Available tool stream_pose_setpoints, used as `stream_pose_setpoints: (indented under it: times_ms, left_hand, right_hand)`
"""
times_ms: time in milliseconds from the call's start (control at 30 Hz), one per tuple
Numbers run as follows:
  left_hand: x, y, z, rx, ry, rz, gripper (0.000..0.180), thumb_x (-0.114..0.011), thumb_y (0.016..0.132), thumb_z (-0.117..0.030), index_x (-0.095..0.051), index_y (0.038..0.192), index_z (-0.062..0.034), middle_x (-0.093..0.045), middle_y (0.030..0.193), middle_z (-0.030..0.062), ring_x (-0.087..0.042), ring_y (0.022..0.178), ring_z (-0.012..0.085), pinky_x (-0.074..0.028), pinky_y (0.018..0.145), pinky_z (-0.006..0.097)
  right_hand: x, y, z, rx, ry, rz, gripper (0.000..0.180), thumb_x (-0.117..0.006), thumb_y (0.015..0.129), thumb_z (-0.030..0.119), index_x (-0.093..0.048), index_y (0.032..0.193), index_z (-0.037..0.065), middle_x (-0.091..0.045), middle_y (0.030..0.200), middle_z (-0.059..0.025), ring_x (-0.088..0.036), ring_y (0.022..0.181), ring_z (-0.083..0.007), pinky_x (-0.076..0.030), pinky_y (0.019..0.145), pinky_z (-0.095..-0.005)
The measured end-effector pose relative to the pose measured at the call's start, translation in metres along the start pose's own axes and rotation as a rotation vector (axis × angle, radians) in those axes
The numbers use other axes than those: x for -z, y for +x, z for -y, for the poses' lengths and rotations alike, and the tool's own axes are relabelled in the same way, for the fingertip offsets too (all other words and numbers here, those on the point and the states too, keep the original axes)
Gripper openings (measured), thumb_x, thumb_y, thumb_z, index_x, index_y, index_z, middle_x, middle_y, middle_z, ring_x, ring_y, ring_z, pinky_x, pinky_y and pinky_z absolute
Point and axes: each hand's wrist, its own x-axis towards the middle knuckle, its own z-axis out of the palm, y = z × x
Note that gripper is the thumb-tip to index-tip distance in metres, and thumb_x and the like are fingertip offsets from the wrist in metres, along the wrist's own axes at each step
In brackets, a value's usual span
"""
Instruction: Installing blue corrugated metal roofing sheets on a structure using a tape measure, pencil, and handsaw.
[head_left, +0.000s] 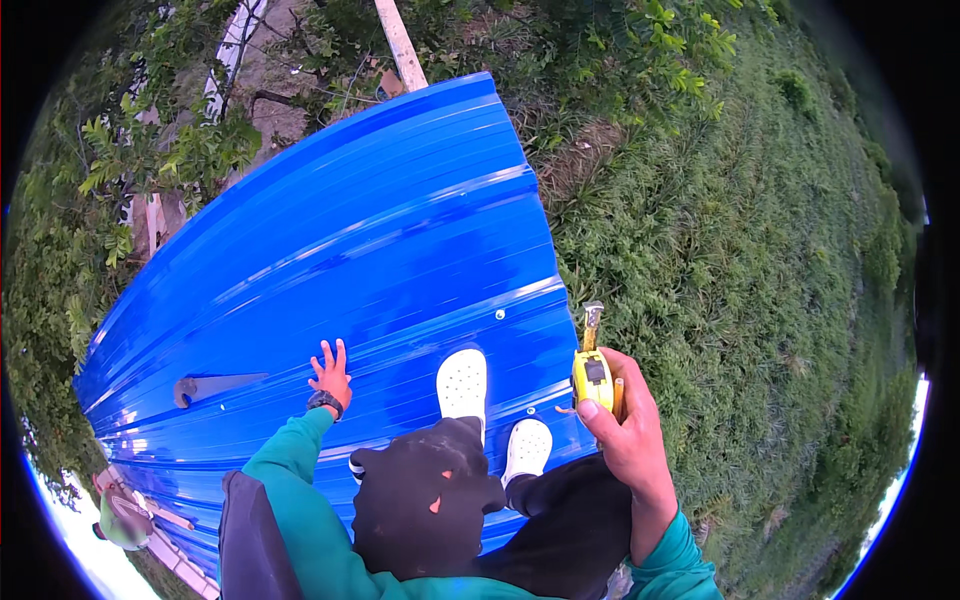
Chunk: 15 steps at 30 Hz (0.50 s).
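My right hand (632,432) grips a yellow tape measure (592,382) at the right edge of the blue metal roofing sheet (400,240). A short length of the tape's blade (592,322) sticks out of the case, its metal hook at the tip. A thin orange-yellow stick (619,398), perhaps a pencil, is tucked between the fingers of the same hand. With fingers spread, my left hand (331,375) is against or just over the ribbed sheet; contact is hard to make out. Left of it lies a handsaw (222,386).
I stand on the sheet in white clogs (462,390), near its right edge. Beyond that edge, dense green growth (720,300) lies lower down. A wooden board (400,45) extends past the far edge, near tree branches. Another person (125,520) is at the lower left.
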Motion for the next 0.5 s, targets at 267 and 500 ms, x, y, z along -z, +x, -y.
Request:
stream_pose_setpoints:
  times_ms: [267,500]
  left_hand:
    - [0.020,-0.012,-0.003,-0.010,0.056,-0.001,0.100,-0.071,0.095,-0.029,-0.002,0.166,-0.0239,0.005,0.172,0.0164,-0.012,0.151,0.0578,-0.033,0.105,0.080]
    - [0.184,0.070,-0.099,-0.198,0.077,-0.103,0.044,-0.066,0.094,-0.051,-0.078,0.097,-0.0081,-0.074,0.091,0.0217,-0.071,0.092,0.0421,-0.055,0.080,0.054]
  right_hand:
    - [0.018,0.030,0.023,0.173,-0.111,0.047,0.071,-0.078,0.090,0.023,-0.041,0.145,-0.003,-0.059,0.124,-0.0098,-0.061,0.101,-0.0116,-0.052,0.086,-0.0279]
    - [0.028,0.052,0.021,0.266,-0.250,-0.081,0.065,-0.077,0.090,0.029,-0.048,0.141,0.000,-0.060,0.110,-0.0042,-0.056,0.086,-0.0072,-0.047,0.073,-0.0231]
